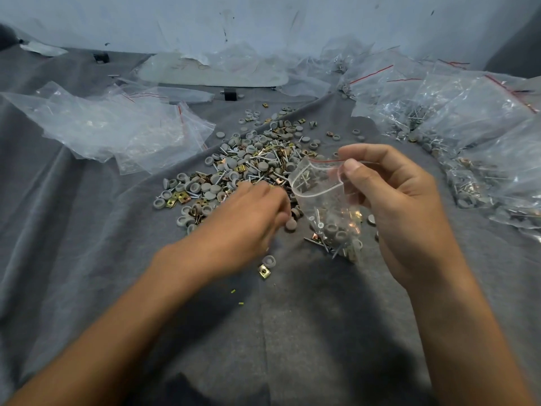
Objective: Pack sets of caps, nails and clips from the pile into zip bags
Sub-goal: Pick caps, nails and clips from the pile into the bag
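Observation:
A pile [248,159] of grey caps, silver nails and brass clips lies on the grey cloth in the middle. My right hand [398,209] pinches the rim of a small clear zip bag [325,194] with a red strip, held open above the cloth. Caps, nails and clips sit in the bag's bottom. My left hand [246,218] is blurred at the near edge of the pile, fingers curled down beside the bag; what it holds is hidden. A grey cap [291,224] lies just under its fingertips.
Empty zip bags [117,127] lie heaped at the left. Filled bags [468,118] crowd the right side and back. A loose cap and a brass clip [265,271] lie near my left wrist. Grey cloth [87,244] covers the surface; a pale wall stands behind.

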`<state>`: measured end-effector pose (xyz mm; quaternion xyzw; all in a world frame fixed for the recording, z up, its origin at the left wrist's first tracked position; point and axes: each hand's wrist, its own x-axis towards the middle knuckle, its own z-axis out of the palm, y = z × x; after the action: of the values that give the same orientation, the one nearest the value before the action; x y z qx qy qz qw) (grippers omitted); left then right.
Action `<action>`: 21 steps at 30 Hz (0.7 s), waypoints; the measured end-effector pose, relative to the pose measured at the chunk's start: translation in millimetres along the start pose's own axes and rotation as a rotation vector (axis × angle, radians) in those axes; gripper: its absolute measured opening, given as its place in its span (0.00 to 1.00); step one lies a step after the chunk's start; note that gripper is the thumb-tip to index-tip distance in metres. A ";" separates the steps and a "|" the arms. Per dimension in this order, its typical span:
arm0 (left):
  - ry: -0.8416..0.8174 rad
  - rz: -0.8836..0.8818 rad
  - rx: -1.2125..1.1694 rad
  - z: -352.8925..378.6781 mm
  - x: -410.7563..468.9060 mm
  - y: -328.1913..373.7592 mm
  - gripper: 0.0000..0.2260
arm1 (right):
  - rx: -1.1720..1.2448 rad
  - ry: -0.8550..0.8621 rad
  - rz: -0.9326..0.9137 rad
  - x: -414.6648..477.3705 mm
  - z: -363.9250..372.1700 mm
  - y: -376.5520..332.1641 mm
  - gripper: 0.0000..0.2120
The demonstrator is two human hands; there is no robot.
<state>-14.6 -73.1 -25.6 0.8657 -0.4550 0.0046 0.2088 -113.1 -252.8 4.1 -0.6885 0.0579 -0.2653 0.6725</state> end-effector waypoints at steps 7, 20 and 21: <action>0.217 -0.015 -0.303 -47.5 -3.3 6.0 0.02 | 0.001 -0.031 0.010 -1.6 4.5 1.2 0.07; 0.367 -0.087 -0.391 -44.4 0.9 17.8 0.14 | 0.097 -0.142 0.032 -1.3 -1.6 0.5 0.08; 0.271 -0.091 -0.497 -46.3 0.2 14.7 0.16 | 0.127 -0.148 0.042 -0.9 -2.1 0.0 0.09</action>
<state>-17.6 -63.7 21.9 0.7990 -0.3706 -0.0006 0.4736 -114.8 -254.3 3.7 -0.6606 0.0056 -0.2026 0.7228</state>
